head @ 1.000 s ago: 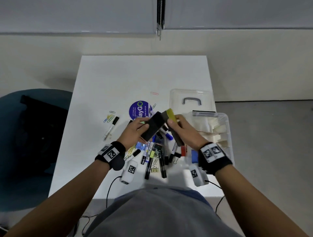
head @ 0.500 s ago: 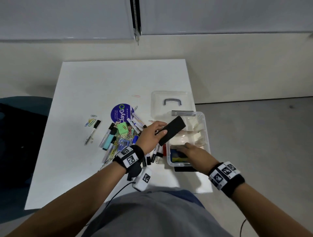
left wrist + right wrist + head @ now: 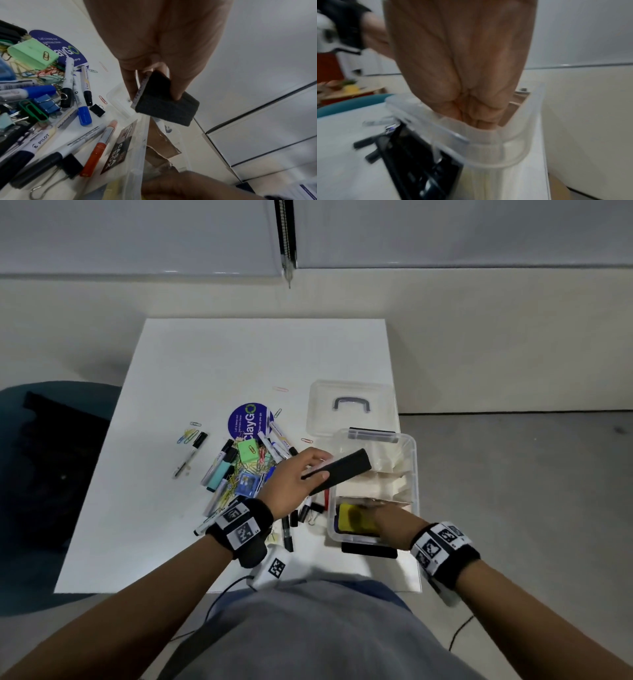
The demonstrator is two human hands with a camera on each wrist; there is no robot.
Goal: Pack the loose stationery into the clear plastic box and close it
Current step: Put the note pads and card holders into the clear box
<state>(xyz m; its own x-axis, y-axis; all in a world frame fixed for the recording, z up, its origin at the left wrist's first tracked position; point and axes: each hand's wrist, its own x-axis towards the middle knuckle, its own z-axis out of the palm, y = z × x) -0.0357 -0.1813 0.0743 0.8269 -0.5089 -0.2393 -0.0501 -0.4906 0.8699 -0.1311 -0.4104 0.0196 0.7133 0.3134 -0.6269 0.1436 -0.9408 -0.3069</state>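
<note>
The clear plastic box (image 3: 412, 474) stands open at the table's right edge, split by cardboard dividers (image 3: 373, 482). My left hand (image 3: 308, 474) grips a black whiteboard eraser (image 3: 342, 470) and holds it tilted above the box's left rim; the left wrist view shows thumb and fingers of the left hand (image 3: 154, 94) clamping the eraser (image 3: 164, 102). My right hand (image 3: 387, 517) reaches into the near compartment, fingers resting on a yellow eraser (image 3: 358, 518) that lies there. In the right wrist view the fingers of the right hand (image 3: 481, 121) run straight down behind the box rim (image 3: 471, 136), tips hidden.
Loose markers, clips and a green case (image 3: 247, 451) lie heaped left of the box. The clear lid (image 3: 349, 405) with its handle lies behind the box. A purple round sticker (image 3: 250, 421), a pen (image 3: 190, 455) and paper clips (image 3: 188, 434) sit further left. A teal chair (image 3: 51, 474) stands beside the table.
A second ago both hands held the two erasers together over the pile. The right hand then carried the yellow one down into the near compartment; the left brought the black one over the box.
</note>
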